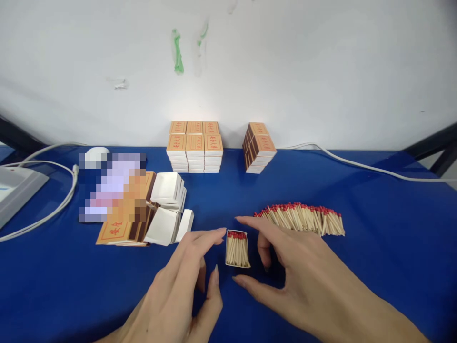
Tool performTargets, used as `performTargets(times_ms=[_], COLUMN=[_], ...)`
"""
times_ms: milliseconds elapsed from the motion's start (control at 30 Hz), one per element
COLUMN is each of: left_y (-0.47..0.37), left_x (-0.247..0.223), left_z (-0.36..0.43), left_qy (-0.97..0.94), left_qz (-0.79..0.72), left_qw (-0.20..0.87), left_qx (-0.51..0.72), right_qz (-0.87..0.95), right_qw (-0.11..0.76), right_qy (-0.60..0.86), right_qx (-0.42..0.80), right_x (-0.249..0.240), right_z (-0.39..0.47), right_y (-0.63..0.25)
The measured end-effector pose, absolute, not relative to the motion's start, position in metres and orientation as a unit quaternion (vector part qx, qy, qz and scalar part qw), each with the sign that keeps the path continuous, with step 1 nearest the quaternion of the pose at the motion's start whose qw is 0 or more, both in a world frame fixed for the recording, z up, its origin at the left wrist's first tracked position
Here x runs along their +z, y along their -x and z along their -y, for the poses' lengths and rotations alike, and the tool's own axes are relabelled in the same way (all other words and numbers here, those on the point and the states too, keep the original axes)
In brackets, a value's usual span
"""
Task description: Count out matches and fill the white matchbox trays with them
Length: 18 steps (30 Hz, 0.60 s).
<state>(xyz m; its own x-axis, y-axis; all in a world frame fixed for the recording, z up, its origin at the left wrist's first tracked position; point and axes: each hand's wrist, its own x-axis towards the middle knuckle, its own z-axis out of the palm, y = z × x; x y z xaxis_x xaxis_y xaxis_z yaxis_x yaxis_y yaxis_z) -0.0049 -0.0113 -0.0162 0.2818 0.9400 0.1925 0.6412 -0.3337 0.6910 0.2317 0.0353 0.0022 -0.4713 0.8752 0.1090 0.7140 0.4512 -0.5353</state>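
Tray (237, 265) w/ red-tipped matches (237, 249) btwn hands (224, 259).

Pixelated zone, left: coarse blocks obscure a flat oblong object (116, 174), the side of a rounded white object (102, 155) and part of the orange card sleeves (119, 228). Centre: matches conceal the floor of the small tray (237, 250); print on the left box stack (194, 145) and right box stack (260, 145) is too small to read. Right: the right hand (296, 262) masks part of the loose matches (303, 216). Margins: both forearms, the left hand's (185, 281) included, leave the view below; a white device (21, 193) is cropped at left, a white cable (364, 164) at right.
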Motion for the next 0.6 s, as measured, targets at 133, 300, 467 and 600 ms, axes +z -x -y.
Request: performTargets(times_ms=[133, 300, 467, 600], left_y=[0.005, 0.007, 0.007, 0.007], left_x=[-0.018, -0.019, -0.019, -0.019], left_z=[0.01, 0.013, 0.013, 0.011], left_qy=[-0.765, -0.779, -0.782, -0.789], left_qz=[-0.513, -0.513, -0.507, -0.499], left_qw=[0.259, 0.253, 0.25, 0.238], left_qx=[0.291, 0.257, 0.264, 0.268], right_qz=[0.83, 0.83, 0.829, 0.81], right_qw=[0.168, 0.184, 0.156, 0.125], right_qy=[0.482, 0.472, 0.475, 0.48], right_qx=[0.227, 0.231, 0.252, 0.313], right_x=[0.001, 0.004, 0.008, 0.01], right_z=[-0.037, -0.036, -0.038, -0.038], right_y=[-0.233, -0.23, -0.235, -0.242])
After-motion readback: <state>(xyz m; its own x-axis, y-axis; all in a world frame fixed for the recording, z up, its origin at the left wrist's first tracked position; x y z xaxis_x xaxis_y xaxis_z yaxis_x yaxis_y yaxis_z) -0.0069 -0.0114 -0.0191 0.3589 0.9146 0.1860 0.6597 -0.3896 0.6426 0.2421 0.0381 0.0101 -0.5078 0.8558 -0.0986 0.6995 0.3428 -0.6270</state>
